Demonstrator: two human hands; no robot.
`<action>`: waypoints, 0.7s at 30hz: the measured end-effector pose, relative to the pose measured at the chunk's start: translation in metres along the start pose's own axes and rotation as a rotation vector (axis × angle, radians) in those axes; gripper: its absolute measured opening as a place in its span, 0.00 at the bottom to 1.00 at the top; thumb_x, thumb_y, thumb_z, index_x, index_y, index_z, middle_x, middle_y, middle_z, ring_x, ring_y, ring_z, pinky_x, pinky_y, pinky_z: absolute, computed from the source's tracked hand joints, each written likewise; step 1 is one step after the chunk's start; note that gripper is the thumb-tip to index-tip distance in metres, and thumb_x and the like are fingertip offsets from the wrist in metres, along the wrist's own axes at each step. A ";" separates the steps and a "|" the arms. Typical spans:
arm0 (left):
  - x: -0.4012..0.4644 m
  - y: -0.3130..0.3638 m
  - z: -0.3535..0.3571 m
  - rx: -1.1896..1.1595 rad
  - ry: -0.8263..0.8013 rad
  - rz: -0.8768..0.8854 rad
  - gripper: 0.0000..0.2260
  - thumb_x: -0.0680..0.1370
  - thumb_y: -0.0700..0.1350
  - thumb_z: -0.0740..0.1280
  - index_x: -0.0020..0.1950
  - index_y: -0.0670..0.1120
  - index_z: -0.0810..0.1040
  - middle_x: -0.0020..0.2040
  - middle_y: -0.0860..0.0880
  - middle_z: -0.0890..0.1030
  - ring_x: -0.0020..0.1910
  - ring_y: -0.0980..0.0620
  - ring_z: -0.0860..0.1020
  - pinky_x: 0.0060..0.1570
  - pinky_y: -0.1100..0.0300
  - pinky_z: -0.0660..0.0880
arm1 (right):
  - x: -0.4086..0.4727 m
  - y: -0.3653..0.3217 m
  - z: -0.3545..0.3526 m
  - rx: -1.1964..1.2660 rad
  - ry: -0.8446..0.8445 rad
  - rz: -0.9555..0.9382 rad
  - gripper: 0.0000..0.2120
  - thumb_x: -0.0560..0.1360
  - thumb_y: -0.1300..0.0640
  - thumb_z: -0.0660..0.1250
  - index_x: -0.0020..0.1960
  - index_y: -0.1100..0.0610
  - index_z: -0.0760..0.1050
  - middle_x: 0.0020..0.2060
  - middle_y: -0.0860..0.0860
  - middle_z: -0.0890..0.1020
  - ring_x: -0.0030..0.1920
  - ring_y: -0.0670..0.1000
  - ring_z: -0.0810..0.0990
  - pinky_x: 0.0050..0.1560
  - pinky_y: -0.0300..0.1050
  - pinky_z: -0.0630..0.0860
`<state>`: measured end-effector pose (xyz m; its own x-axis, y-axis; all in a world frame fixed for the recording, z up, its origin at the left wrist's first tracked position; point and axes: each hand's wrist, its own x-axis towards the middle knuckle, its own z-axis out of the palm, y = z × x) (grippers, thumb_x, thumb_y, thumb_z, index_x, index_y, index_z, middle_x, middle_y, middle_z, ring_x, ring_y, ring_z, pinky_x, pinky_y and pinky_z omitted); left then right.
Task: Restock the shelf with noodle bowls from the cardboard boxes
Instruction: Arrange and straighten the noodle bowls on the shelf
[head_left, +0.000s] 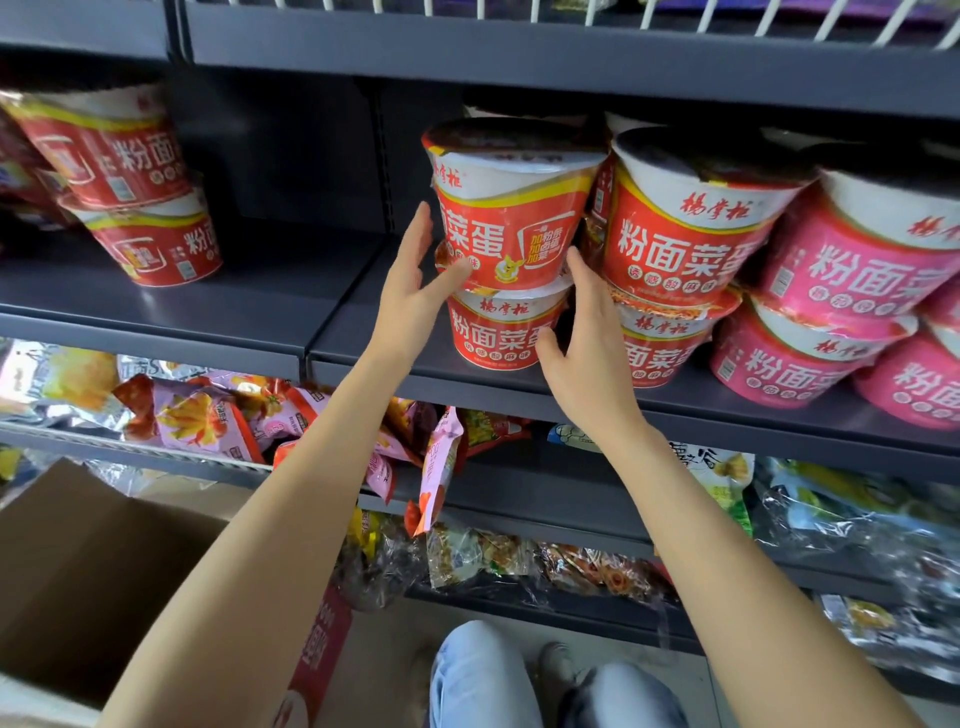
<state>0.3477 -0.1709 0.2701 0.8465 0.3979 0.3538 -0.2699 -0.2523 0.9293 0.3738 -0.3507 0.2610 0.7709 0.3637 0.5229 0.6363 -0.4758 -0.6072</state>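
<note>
A red noodle bowl (511, 208) stands stacked on a second red bowl (501, 332) on the grey shelf (337, 332). My left hand (415, 275) lies against the upper bowl's left side, fingers straight, thumb touching its lower front. My right hand (582, 332) sits at the right of the stack, fingers extended beside the upper bowl, thumb near the lower bowl. More red bowls (685, 234) and pink bowls (857, 260) are stacked to the right. An open cardboard box (93, 561) stands at lower left.
Two stacked red bowls (140, 208) lean at the shelf's far left, with bare shelf between them and my hands. Snack bags (208, 415) fill the lower shelves. My knees in jeans (483, 680) are at the bottom. A wire rack (675, 15) runs overhead.
</note>
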 end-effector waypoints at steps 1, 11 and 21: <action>0.001 0.005 0.000 -0.019 -0.017 0.004 0.33 0.78 0.46 0.66 0.79 0.48 0.54 0.76 0.50 0.63 0.72 0.56 0.65 0.67 0.61 0.66 | 0.001 -0.002 0.000 0.008 0.008 -0.015 0.33 0.78 0.62 0.64 0.77 0.57 0.52 0.75 0.53 0.60 0.75 0.49 0.59 0.66 0.32 0.58; -0.024 0.014 0.021 0.183 0.052 0.114 0.31 0.76 0.49 0.66 0.77 0.51 0.58 0.71 0.54 0.69 0.65 0.65 0.69 0.59 0.76 0.66 | 0.025 -0.010 0.001 0.278 -0.071 0.126 0.32 0.80 0.60 0.61 0.78 0.54 0.48 0.75 0.50 0.61 0.74 0.47 0.60 0.70 0.42 0.62; -0.016 0.022 0.024 0.050 0.086 0.002 0.30 0.76 0.42 0.65 0.76 0.53 0.61 0.70 0.55 0.72 0.68 0.56 0.71 0.67 0.48 0.71 | 0.030 -0.013 0.000 0.222 0.010 0.100 0.33 0.78 0.61 0.64 0.77 0.56 0.51 0.74 0.52 0.63 0.74 0.49 0.62 0.71 0.47 0.66</action>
<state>0.3392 -0.2045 0.2822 0.8025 0.4714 0.3657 -0.2464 -0.2964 0.9227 0.3883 -0.3333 0.2846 0.8307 0.3155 0.4587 0.5483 -0.3212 -0.7721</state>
